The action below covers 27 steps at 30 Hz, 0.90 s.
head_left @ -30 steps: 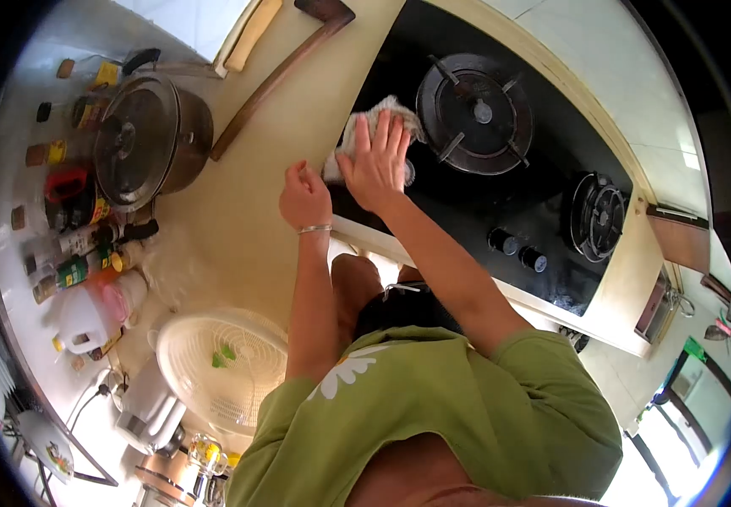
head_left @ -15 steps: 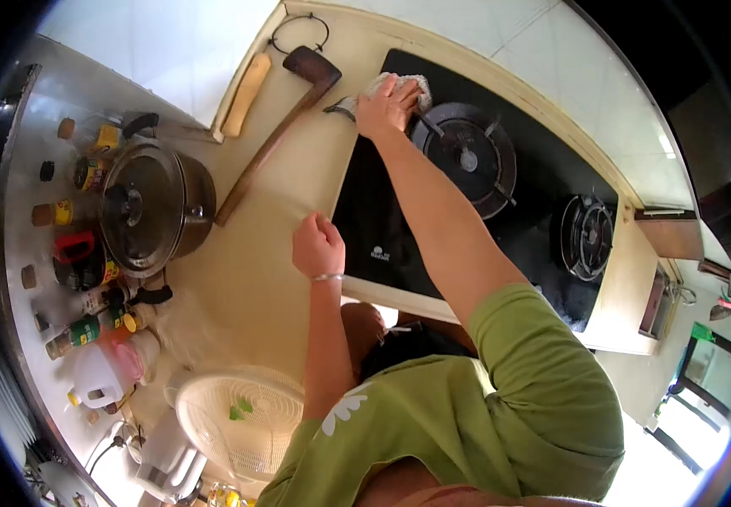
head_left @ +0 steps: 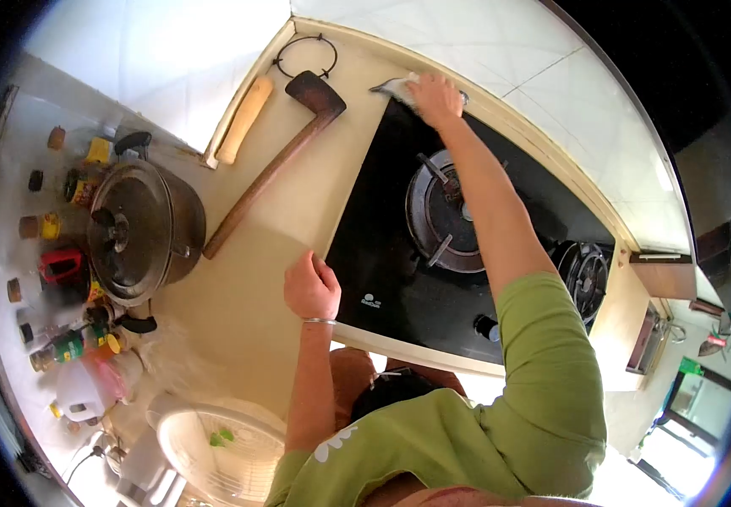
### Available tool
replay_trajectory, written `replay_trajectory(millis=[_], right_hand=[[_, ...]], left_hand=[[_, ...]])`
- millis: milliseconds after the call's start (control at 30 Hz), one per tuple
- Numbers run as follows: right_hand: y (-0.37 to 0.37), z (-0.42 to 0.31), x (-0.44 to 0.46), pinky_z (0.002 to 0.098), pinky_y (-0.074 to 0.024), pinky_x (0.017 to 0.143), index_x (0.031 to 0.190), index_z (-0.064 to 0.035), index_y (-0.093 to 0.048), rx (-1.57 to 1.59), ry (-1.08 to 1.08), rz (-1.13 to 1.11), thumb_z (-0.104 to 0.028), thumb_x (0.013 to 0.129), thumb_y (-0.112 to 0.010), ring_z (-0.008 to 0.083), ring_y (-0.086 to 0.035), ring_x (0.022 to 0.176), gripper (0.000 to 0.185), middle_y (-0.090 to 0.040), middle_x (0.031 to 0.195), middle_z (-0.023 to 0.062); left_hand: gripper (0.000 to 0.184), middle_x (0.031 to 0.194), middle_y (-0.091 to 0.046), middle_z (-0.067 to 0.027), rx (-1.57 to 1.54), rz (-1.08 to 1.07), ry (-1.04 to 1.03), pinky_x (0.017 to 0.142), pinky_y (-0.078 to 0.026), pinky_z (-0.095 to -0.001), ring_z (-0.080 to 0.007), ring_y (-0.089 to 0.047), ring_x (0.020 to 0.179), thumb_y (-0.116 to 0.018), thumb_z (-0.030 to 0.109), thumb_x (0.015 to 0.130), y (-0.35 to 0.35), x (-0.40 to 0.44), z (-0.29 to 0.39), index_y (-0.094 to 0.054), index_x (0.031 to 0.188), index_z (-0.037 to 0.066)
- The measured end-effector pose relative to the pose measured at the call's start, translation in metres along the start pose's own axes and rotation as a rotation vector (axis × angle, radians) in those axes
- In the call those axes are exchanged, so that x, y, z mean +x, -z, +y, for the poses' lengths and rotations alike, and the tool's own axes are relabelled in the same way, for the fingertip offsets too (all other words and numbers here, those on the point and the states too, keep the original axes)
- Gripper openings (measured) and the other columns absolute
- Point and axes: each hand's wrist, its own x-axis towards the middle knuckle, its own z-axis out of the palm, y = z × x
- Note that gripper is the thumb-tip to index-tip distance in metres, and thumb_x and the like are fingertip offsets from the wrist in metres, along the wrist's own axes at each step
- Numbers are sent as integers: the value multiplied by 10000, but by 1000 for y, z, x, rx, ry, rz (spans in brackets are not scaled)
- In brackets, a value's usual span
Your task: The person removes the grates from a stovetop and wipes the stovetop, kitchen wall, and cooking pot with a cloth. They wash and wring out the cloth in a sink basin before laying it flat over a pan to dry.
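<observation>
My right hand (head_left: 438, 100) presses a whitish cloth (head_left: 401, 89) down at the far left corner of the black gas cooktop (head_left: 365, 245), by the wall edge. Its fingers are closed over the cloth, and part of the cloth sticks out on the left. The round burner (head_left: 446, 211) lies below my right forearm. My left hand (head_left: 312, 286), with a thin bracelet at the wrist, is curled into a fist near the cooktop's front left edge. Nothing shows in it.
On the counter left of the cooktop lie a long-handled wooden tool (head_left: 272, 165), a pale wooden piece (head_left: 244, 120) and a black wire ring (head_left: 307, 38). A lidded pot (head_left: 183, 220), several bottles and a white basket (head_left: 205, 418) stand further left. A second burner (head_left: 583, 279) is at right.
My right hand has slid the cloth from beside the burner up and right to the cooktop's back corner. My left hand stays closed in about the same place.
</observation>
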Motion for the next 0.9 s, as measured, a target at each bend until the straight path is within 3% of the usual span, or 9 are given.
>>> replay_trajectory(millis=[67,200,267,333,400,500,533,600,900], right_hand=[[6,13,12,421,-408,802,1096,-98,-493,82,45,80,-425,841,-413,290,-506,976,423,-532,1035,138],[20,30,20,415,-421,785,1086,-145,-500,121,179,314,-381,812,-483,287,-531,932,362,-558,973,137],[37,30,3,404,-410,814,1115,-192,-499,263,514,401,-316,776,-550,304,-507,965,364,-547,1043,105],[42,34,-13,337,-380,875,1142,-160,-523,274,869,53,-277,751,-603,256,-495,1007,415,-534,1091,116],[36,41,-17,304,-369,879,1119,-129,-546,670,615,-304,-240,754,-608,233,-489,1014,387,-519,1126,100],[27,43,-8,275,-365,858,1091,-132,-572,884,635,-249,-197,760,-606,203,-490,977,339,-532,1072,73],[20,43,-9,275,-365,858,1091,-132,-572,886,629,-249,-197,760,-606,203,-490,977,339,-532,1072,73],[7,38,-8,273,-379,816,1043,-130,-604,415,948,-95,-176,760,-604,181,-495,930,287,-538,983,50],[-3,178,-16,276,-402,778,968,-54,-611,468,761,-288,-79,749,-570,185,-501,894,224,-502,969,67]], left_hand=[[183,783,-564,-99,-15,-19,5,601,-444,-400,-296,-531,709,-530,108,740,1,2,0,-537,912,47],[192,771,-555,-99,-1,10,-36,576,-444,-390,-289,-529,695,-541,111,728,2,2,-1,-536,910,50],[194,770,-555,-99,-8,21,-34,578,-444,-391,-290,-528,693,-542,111,724,0,1,-2,-536,908,50],[196,769,-555,-99,-14,34,-40,581,-445,-392,-292,-528,691,-544,112,720,0,2,-2,-536,906,49],[159,737,-565,-101,33,57,-40,577,-443,-371,-281,-538,661,-529,119,749,2,2,2,-555,896,65],[159,749,-563,-100,42,49,-44,585,-443,-376,-283,-535,674,-533,113,737,-1,1,-1,-552,887,64],[168,778,-564,-101,53,34,-25,601,-446,-384,-290,-533,695,-536,103,724,-2,-1,0,-547,885,55],[155,763,-566,-99,44,37,-19,600,-445,-381,-286,-535,690,-536,106,728,0,2,2,-552,874,58],[127,713,-568,-89,138,-19,24,596,-444,-376,-274,-546,676,-513,147,761,-2,-2,4,-560,867,97]])
